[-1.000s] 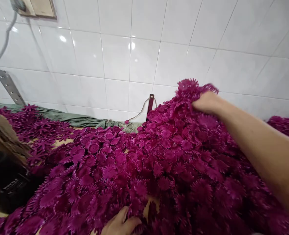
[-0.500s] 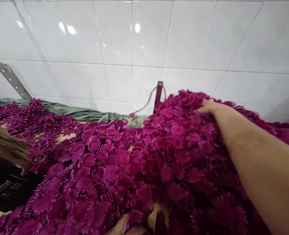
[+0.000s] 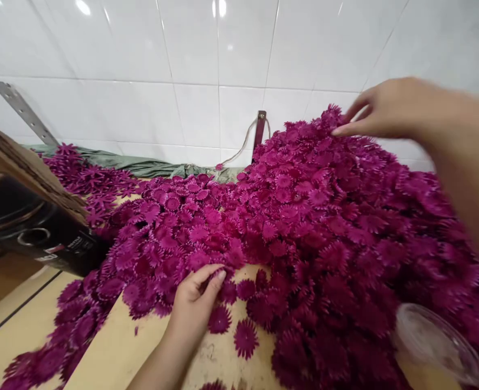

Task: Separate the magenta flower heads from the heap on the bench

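Note:
A big heap of magenta fabric flower heads [image 3: 304, 216] covers the wooden table [image 3: 113, 352] and slopes up to the tiled wall. My left hand [image 3: 194, 298] lies at the heap's near edge, fingers stretched out and resting on the flowers, holding nothing. My right hand [image 3: 389, 108] hovers over the top of the heap at the right, fingers extended and touching the topmost flowers; it is a little blurred. A few single flowers [image 3: 245, 338] lie loose on the bare wood beside my left hand.
A clear plastic cup [image 3: 438, 341] sits at the lower right among the flowers. A black box [image 3: 48, 244] under a cardboard flap [image 3: 24, 168] stands at the left. Green cloth [image 3: 142, 167] and a metal bracket [image 3: 259, 127] run along the white tiled wall.
The view tipped down, showing the table's front. My right hand lifted off the back of the heap and moved right. My left hand came into fuller view at the heap's edge.

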The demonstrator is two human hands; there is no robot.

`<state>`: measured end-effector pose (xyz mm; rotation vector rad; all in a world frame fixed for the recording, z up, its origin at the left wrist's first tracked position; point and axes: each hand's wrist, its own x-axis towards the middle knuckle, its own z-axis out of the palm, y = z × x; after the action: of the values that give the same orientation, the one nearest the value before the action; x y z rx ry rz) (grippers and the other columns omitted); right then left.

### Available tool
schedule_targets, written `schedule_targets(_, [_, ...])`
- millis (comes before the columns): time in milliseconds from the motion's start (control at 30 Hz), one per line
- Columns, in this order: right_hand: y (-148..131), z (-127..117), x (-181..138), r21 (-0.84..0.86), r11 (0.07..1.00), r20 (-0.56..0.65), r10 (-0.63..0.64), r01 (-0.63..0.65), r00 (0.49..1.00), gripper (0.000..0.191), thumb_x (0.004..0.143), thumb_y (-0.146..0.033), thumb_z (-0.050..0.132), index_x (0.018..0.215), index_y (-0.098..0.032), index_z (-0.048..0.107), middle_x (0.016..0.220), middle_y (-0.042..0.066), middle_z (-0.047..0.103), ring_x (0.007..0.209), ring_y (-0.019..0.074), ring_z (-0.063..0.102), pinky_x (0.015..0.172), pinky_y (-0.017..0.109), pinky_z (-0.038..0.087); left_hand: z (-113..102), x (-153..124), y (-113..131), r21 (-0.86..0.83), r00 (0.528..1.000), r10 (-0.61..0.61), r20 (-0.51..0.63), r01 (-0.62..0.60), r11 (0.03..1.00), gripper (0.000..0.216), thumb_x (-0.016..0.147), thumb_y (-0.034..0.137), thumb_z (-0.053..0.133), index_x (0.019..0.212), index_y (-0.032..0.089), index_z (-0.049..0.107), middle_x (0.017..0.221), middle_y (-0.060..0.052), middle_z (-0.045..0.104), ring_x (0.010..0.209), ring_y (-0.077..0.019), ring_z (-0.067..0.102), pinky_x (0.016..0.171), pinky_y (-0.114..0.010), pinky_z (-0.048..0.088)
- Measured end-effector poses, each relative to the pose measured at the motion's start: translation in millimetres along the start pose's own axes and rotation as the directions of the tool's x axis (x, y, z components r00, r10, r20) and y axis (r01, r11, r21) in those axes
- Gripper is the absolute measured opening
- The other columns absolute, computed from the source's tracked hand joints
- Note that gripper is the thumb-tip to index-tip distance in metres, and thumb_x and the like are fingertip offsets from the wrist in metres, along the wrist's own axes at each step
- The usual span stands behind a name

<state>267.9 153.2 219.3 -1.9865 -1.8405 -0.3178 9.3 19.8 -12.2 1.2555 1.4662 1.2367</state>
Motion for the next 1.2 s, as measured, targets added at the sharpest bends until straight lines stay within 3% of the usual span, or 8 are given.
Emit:
schedule_targets(67, [-41, 13, -70, 0.118, 0.980, 0.198, -0.180, 0.159, 0.964, 0.040, 0.075, -0.043, 0.046, 0.086, -0.010, 0.066, 0.079, 0.006, 0.066, 0.075, 0.0150, 0.060, 0.066, 0.032, 0.041, -3, 0, 4, -0.090, 0.996, -0.088, -0.008, 0.087, 0.992, 0.042, 0.059, 0.049, 0.063, 0.081, 0.014, 0.068, 0.065, -0.003, 0.065, 0.057, -0.0135, 0.058, 0.057, -0.026, 0.050])
schedule_targets(133, [-75, 41, -139, 0.226, 0.915, 0.442, -0.402, 0.334, 0.802, 0.028, 0.082, -0.032, 0.046, 0.078, -0.012, 0.065, 0.074, 0.008, 0.065, 0.063, 0.0137, 0.058, 0.063, 0.032, 0.045, -7, 0, 8, -0.127, 0.993, -0.113, 0.015, 0.114, 0.985, 0.045, 0.055, 0.051, 0.066, 0.079, 0.013, 0.068, 0.064, -0.002, 0.065, 0.056, -0.0132, 0.057, 0.056, -0.026, 0.049])
schedule_targets(267, [-98, 106, -221, 0.216, 0.859, 0.466, -0.509, 0.465, 0.724, 0.027, 0.074, -0.030, 0.058, 0.093, -0.011, 0.062, 0.091, 0.014, 0.061, 0.086, 0.0253, 0.054, 0.072, 0.036, 0.045, -18, 1, 14, -0.041, 0.998, 0.006, 0.058, -0.004, 0.999, 0.042, 0.057, 0.049, 0.064, 0.082, 0.015, 0.068, 0.082, -0.006, 0.069, 0.075, -0.0193, 0.061, 0.074, -0.033, 0.049])
schedule_targets(433, [-89, 127, -225, 0.151, 0.890, 0.438, -0.451, 0.431, 0.778, 0.020, 0.073, -0.010, 0.047, 0.087, -0.013, 0.061, 0.091, 0.013, 0.062, 0.087, 0.0237, 0.053, 0.074, 0.035, 0.040, -41, 5, 17, 0.277, 0.979, 0.203, -0.022, -0.189, 0.942, 0.033, 0.064, 0.045, 0.057, 0.081, 0.020, 0.069, 0.087, -0.005, 0.069, 0.090, -0.0232, 0.059, 0.092, -0.040, 0.039])
schedule_targets(700, [-76, 95, -209, 0.346, 0.914, 0.146, -0.276, 0.212, 0.950, 0.018, 0.078, -0.010, 0.038, 0.076, -0.016, 0.055, 0.081, 0.008, 0.060, 0.081, 0.0202, 0.050, 0.075, 0.035, 0.039, -65, -13, 19, 0.497, 0.937, 0.347, -0.024, -0.291, 0.818, 0.032, 0.070, 0.045, 0.049, 0.082, 0.024, 0.069, 0.099, -0.004, 0.067, 0.108, -0.0248, 0.052, 0.095, -0.037, 0.038])
schedule_targets(833, [-84, 96, -265, 0.441, 0.795, -0.006, -0.462, 0.418, 0.887, 0.021, 0.078, -0.006, 0.035, 0.076, -0.017, 0.053, 0.087, 0.009, 0.057, 0.086, 0.0199, 0.048, 0.075, 0.035, 0.043, -67, -17, 9, 0.554, 0.941, 0.338, 0.027, -0.295, 0.778, 0.034, 0.073, 0.043, 0.045, 0.084, 0.020, 0.068, 0.122, -0.008, 0.053, 0.108, -0.0249, 0.053, 0.096, -0.039, 0.038])
schedule_targets(967, [-101, 132, -327, 0.368, 0.705, -0.165, -0.592, 0.606, 0.789, 0.015, 0.073, -0.006, 0.042, 0.073, -0.014, 0.055, 0.086, 0.012, 0.056, 0.095, 0.0253, 0.045, 0.081, 0.040, 0.043, -64, -14, -2, 0.600, 0.927, 0.366, 0.080, -0.338, 0.725, 0.033, 0.074, 0.042, 0.044, 0.085, 0.022, 0.068, 0.120, -0.007, 0.054, 0.108, -0.0246, 0.052, 0.095, -0.040, 0.039])
schedule_targets(1200, [-149, 161, -285, 0.349, 0.790, 0.163, -0.581, 0.504, 0.798, 0.024, 0.079, -0.012, 0.038, 0.097, -0.009, 0.054, 0.096, 0.014, 0.053, 0.089, 0.0237, 0.047, 0.078, 0.039, 0.043, -65, -13, -6, 0.583, 0.851, 0.520, 0.070, -0.457, 0.671, 0.030, 0.076, 0.039, 0.044, 0.080, 0.020, 0.067, 0.107, -0.009, 0.060, 0.098, -0.0235, 0.056, 0.089, -0.040, 0.044])
